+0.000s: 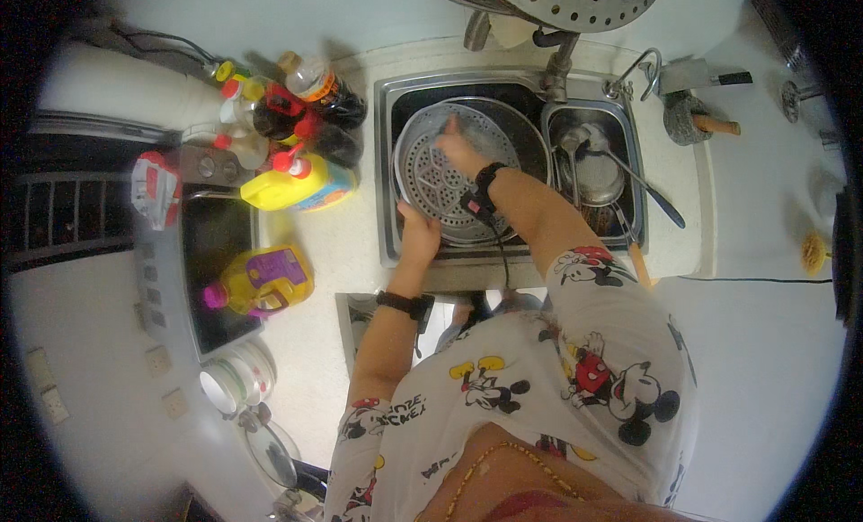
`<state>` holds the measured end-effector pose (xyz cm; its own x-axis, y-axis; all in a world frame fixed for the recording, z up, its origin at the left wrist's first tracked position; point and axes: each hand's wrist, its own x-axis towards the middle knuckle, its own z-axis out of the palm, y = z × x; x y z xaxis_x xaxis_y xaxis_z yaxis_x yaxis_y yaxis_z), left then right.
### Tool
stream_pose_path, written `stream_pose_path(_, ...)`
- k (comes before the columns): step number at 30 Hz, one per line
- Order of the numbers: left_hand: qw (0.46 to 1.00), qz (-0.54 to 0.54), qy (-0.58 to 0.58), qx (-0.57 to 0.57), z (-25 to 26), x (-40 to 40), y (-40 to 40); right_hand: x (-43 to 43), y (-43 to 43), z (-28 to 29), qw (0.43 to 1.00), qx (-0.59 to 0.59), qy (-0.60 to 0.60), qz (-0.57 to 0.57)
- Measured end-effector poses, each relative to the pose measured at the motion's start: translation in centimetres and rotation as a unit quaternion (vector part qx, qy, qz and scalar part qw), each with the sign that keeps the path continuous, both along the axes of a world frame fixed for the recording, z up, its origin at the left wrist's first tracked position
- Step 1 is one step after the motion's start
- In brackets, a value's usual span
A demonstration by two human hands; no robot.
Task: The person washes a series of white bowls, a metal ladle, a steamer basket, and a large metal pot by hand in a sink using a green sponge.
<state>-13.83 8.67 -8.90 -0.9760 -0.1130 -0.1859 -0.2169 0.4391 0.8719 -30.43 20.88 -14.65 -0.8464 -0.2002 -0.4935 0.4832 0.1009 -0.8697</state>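
Observation:
A round, perforated metal steamer tray (431,192) is tilted inside the larger basin of a stainless steel sink (386,185). My left hand (419,237) grips its near left rim, the thumb lying over the edge. Over the tray's upper part is my right hand (460,148), somewhat blurred, with one digit pointing away from me. Whether anything is under its fingers cannot be seen. Behind the tray, a wide round metal pan (536,158) shows partly in the same basin.
In the smaller basin rest a metal strainer (600,178) and ladles (573,141). A faucet (557,77) overhangs the sink. Several bottles, including a yellow jug (290,185), crowd the left counter. A cleaver (684,76) and stone mortar (684,121) are at right.

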Motion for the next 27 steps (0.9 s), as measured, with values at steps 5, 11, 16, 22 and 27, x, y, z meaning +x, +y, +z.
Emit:
stream_pose_path(5,0.999,0.007,0.003,-0.036,-2.8,0.6,-1.3,6.0,-2.5,5.5,0.957,-0.171,0.095,0.213)
stream_pose_path(11,0.997,-0.043,0.044,0.045,-1.9,1.1,-1.2,9.9,2.5,7.0,0.884,-0.146,-0.063,0.440)
stream_pose_path(16,0.990,-0.030,0.089,0.105,-1.1,0.5,0.2,9.4,11.5,-5.1,0.706,0.134,0.156,0.678)
stream_pose_path(22,0.997,0.021,0.061,0.033,-0.1,0.3,-0.3,6.0,10.9,2.9,0.535,0.479,0.082,0.691)
stream_pose_path(27,1.000,-0.008,0.029,-0.005,0.1,-1.8,-2.3,2.0,8.4,3.3,0.383,0.684,0.221,0.580)
